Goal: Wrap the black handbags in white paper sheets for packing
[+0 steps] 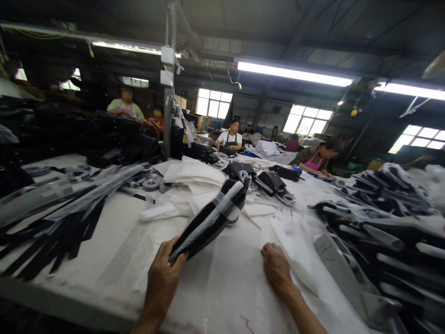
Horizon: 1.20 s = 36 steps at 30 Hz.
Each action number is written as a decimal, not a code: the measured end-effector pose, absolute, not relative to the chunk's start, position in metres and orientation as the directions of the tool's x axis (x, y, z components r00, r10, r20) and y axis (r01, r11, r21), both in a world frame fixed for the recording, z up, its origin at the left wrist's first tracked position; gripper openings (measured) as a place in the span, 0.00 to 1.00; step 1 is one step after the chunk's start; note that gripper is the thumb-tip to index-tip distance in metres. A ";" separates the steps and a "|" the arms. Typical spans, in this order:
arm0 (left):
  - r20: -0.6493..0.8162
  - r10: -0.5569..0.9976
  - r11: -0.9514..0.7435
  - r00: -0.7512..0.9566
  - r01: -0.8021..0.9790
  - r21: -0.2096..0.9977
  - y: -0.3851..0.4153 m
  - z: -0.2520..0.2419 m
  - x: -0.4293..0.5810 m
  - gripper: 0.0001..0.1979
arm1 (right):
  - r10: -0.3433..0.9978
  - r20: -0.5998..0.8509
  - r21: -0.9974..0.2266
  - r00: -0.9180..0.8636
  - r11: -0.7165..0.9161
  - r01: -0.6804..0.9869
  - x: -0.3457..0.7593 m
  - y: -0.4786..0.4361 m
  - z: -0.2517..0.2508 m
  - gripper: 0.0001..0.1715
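In my left hand [165, 273] is the near end of a long, folded black bag [212, 213], with fingers and thumb closed round it. A pale strip runs along the bag, and a clear band wraps its far part. The bag slants up and away over the white tabletop [222, 287]. My right hand [276, 266] rests low over the table to the right, apart from the bag. Its fingers are curled in, and nothing shows in them. Just beyond it lies thin white sheeting [295, 246].
Black straps [86, 213] and coiled strips [78, 174] lie at left. White sheets [194, 174] and black bags [271, 181] sit ahead. Piled wrapped black bags [389, 241] and a grey marked tray [342, 264] stand at right. A metal post [169, 106] rises beyond; several people work farther back.
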<state>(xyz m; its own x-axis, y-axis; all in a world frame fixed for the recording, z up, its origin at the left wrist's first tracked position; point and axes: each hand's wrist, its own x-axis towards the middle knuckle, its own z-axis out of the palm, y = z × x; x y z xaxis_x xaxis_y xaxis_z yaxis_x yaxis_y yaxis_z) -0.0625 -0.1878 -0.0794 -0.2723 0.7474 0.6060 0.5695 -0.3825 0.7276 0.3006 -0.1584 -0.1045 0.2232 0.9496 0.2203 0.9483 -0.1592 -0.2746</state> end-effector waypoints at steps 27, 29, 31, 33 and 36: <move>0.861 0.296 -0.906 0.412 0.408 0.116 -0.192 -0.059 0.054 0.18 | 0.910 -0.066 -0.914 0.410 0.110 -0.391 0.357 -0.219 -0.054 0.36; 0.858 0.221 -0.930 0.463 0.366 0.042 -0.186 -0.050 0.056 0.17 | 0.891 -0.101 -0.891 0.442 0.117 -0.440 0.368 -0.230 -0.047 0.22; 0.859 0.174 -0.942 0.481 0.336 0.003 -0.179 -0.037 0.059 0.16 | 0.872 -0.115 -0.867 0.475 0.145 -0.477 0.377 -0.242 -0.038 0.19; 0.864 0.148 -0.950 0.481 0.311 -0.010 -0.175 -0.024 0.062 0.16 | 0.855 -0.067 -0.861 0.515 0.211 -0.462 0.383 -0.256 -0.032 0.23; 0.859 0.127 -0.971 0.497 0.239 0.006 -0.174 -0.012 0.069 0.17 | 0.807 0.042 -0.879 0.589 0.311 -0.363 0.394 -0.279 -0.042 0.31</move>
